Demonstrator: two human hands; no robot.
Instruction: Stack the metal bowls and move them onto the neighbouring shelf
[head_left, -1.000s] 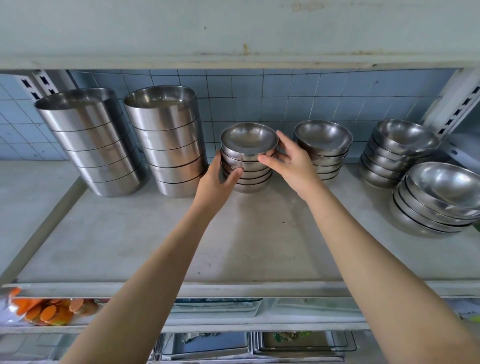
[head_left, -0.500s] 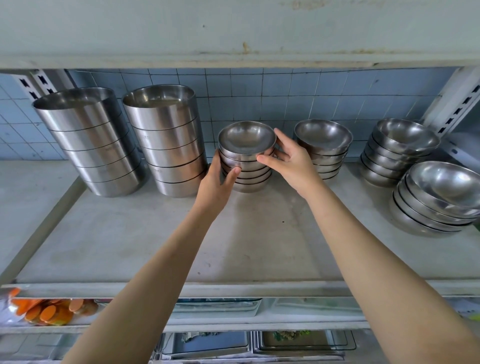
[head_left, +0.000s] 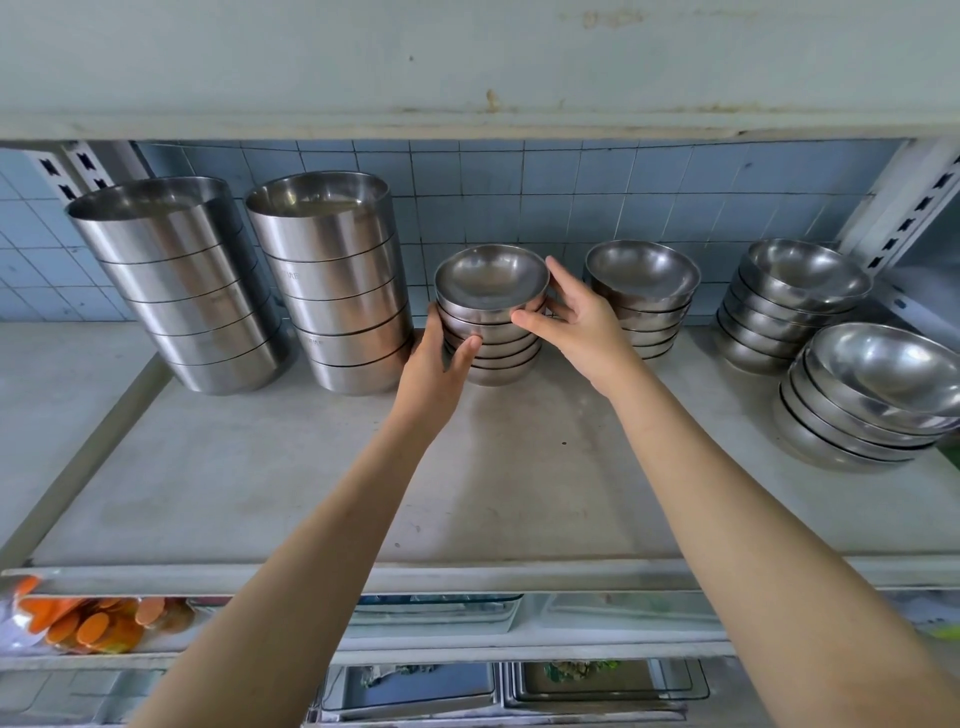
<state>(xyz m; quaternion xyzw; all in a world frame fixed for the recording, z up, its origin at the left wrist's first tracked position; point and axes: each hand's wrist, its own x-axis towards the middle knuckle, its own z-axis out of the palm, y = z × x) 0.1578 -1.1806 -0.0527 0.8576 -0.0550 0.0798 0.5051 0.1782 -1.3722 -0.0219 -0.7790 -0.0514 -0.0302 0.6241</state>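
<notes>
Though on shelf (head_left: 519, 467), hand-gripped bowl stack (head_left: 491, 317).

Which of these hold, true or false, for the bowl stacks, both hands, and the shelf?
1. Both hands grip the same bowl stack. True.
2. The left hand rests flat on the shelf. False: it clasps the stack's left side.
3. The right hand is at the stack's upper right side. True.
4. The held stack is the leftmost on the shelf. False: two stacks of taller tubs stand further left.
</notes>
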